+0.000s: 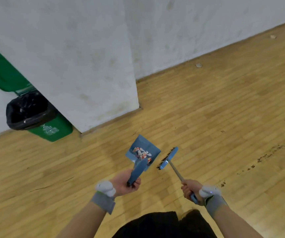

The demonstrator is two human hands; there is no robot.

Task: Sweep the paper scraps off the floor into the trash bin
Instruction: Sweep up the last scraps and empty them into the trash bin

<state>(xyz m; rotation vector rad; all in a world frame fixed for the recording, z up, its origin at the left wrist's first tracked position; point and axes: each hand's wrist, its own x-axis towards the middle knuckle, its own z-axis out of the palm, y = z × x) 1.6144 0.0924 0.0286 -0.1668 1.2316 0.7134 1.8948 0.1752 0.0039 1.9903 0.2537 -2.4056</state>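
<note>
The left hand (129, 183) was curled tight round the handle of the dustpan (142, 141), fingers wrapped under it and thumb over. The scraps (142, 154), white and red, lay heaped inside the pan near its handle end. It could not be told whether the pan touched the floor (224, 109).

The right hand (189, 188) gripped the broom (168, 158) low on its shaft, fingers closed all round. The bristles sat just beside the pan's right edge. Both wrists wore grey bands (103, 202) with white devices.

The bin (52, 130), green with a black liner (28, 110), stood on the floor against the wall (95, 57), well left of the pan, its lid (2, 71) up. Dark specks (267, 155) trailed towards the floor's right edge.
</note>
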